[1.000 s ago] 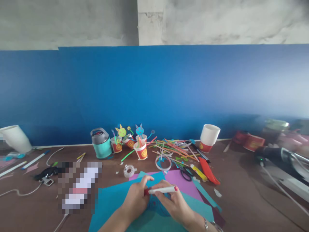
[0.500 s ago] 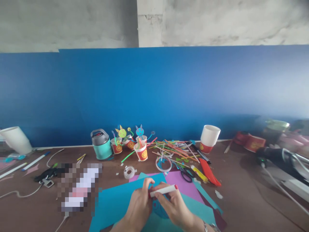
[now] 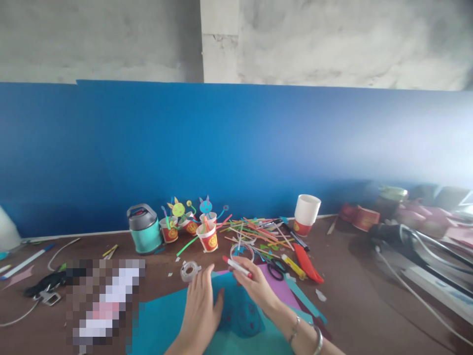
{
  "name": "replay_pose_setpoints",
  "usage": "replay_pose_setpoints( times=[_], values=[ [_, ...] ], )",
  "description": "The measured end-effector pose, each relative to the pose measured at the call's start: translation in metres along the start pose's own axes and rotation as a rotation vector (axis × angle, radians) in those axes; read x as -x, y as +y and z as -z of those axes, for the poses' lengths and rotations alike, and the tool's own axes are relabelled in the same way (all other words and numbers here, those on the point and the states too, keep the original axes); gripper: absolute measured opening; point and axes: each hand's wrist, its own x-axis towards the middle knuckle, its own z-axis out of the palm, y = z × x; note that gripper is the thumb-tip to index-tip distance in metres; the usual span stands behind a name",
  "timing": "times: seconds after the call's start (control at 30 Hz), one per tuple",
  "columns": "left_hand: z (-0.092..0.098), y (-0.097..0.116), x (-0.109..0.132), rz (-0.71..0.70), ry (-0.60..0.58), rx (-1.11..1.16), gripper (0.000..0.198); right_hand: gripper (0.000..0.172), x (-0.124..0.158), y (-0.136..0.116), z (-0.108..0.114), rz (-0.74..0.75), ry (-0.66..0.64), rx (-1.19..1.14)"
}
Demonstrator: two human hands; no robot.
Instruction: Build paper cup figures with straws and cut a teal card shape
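Observation:
My right hand (image 3: pixel 254 286) grips a white marker (image 3: pixel 239 267) with red at both ends, tilted above the paper. To its left, my left hand (image 3: pixel 201 305) holds nothing; its fingers are stretched forward and the thumb stands apart. Below and between the hands lies a blue paper piece (image 3: pixel 248 318) with a round drawing in dark and red lines. Blue and teal sheets (image 3: pixel 162 315) spread under it, and a purple sheet (image 3: pixel 273 283) shows behind my right hand. A clear tape roll (image 3: pixel 189 271) sits just beyond my left fingertips.
Paper cups (image 3: pixel 207 236) with paper animal faces stand by a teal flask (image 3: pixel 145 231). Colourful sticks (image 3: pixel 258 231), black-handled scissors (image 3: pixel 276 271), a yellow cutter (image 3: pixel 293 267) and a red object (image 3: pixel 307 264) lie beyond my right hand. Stacked cups (image 3: pixel 306 214) and cables (image 3: pixel 410 283) are rightward.
My hands have come apart. The left no longer touches the marker and has opened flat; the right has raised and tilted the marker. The whole view has shifted, moving things leftward.

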Motion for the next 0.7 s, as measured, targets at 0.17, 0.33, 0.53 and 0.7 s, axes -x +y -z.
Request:
replay_pose_setpoints(
  times=[0.17,0.33,0.53,0.7],
  values=[
    [-0.004,-0.008,0.003,-0.055,-0.171,-0.027,0.052,0.035,-0.007,0.008,0.019,0.188,0.152,0.442],
    [0.009,0.002,-0.01,0.088,-0.384,-0.009,0.063,0.026,-0.01,-0.013,0.056,0.108,0.192,1.072],
    [0.022,0.013,-0.017,0.154,-0.359,0.164,0.065,0.023,-0.004,-0.014,0.088,-0.047,0.104,1.18],
    [0.023,0.01,-0.019,0.131,-0.207,0.275,0.048,0.033,-0.004,-0.009,0.089,-0.06,0.077,1.197]
  ],
)
